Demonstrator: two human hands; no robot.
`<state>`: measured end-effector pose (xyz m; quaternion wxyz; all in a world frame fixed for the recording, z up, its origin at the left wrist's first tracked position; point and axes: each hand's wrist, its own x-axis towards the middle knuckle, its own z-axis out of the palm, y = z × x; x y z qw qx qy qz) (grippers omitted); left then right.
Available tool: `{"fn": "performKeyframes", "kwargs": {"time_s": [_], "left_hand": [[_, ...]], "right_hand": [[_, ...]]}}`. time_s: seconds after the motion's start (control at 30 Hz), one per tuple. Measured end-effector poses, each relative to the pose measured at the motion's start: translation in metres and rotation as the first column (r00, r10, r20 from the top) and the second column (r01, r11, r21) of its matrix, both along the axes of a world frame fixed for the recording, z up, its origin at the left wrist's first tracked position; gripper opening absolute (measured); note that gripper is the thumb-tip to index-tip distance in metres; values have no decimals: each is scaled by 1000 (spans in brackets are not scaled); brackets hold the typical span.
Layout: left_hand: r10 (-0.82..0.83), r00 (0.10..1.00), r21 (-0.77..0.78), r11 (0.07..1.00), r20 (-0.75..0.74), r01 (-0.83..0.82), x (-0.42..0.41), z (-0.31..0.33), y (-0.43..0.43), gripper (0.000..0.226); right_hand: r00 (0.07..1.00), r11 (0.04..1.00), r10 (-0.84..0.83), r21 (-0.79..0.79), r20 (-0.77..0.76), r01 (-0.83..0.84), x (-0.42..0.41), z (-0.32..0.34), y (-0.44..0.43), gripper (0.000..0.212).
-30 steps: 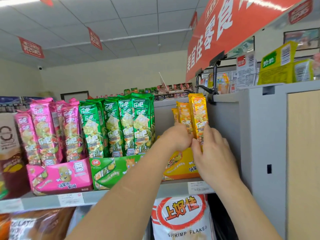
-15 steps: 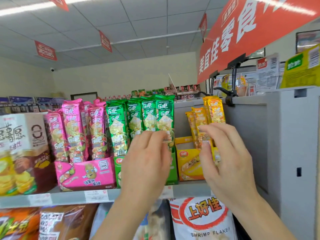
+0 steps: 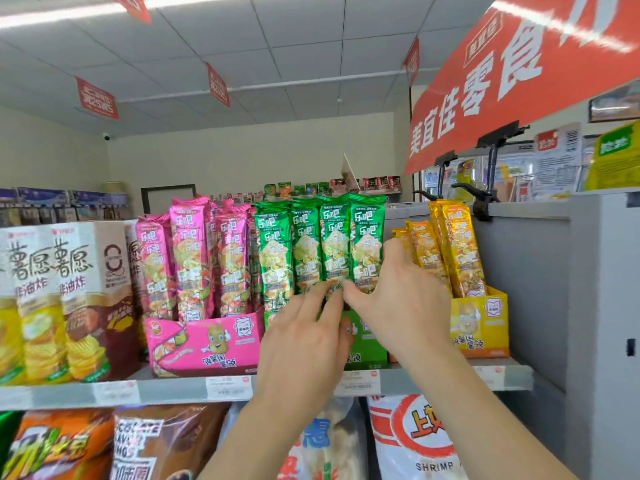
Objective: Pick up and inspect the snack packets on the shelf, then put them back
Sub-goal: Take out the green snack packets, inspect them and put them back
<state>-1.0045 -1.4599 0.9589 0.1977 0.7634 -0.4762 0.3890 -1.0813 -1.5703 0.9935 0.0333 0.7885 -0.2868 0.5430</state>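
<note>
Up at the shelf point(image 3: 173, 391) with both hands. Touches the low end of the green snack packets point(image 3: 304, 244) with the left hand point(image 3: 304, 337), fingers straight and a bit blurry, holding nothing. Wraps the right hand point(image 3: 405, 306) round the last of the green snack packets at the right end of the row: thumb in front, fingers tucked round its right edge, a narrow pinch. Stand upright in a green box point(image 3: 365, 348) on the shelf, between pink packets point(image 3: 194, 258) in a pink box point(image 3: 207, 341) and yellow packets point(image 3: 457, 251) in a yellow box point(image 3: 481, 327). Below the shelf, a big white bag point(image 3: 412, 438) with red marks.
</note>
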Motion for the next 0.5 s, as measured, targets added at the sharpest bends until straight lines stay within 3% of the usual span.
{"fn": "performKeyframes", "kwargs": {"time_s": [0.17,0.27,0.37,0.5], "left_hand": [[-35,999,-3,999,-11,35,1,4,1,53],[-40,999,-15,999,-26,40,3,-1,2,58],[-119,989,-94,989,-90,110,6,-1,-2,64],[-352,904,-222,927,-244,302,-6,-9,24,64]], "right_hand": [[976,987,157,-47,153,-152,4,6,2,41],[885,933,358,-68,299,-354,0,20,2,35],[609,788,595,-233,524,-570,-11,39,8,32],[214,544,737,-374,641,-751,-35,44,18,31]]}}
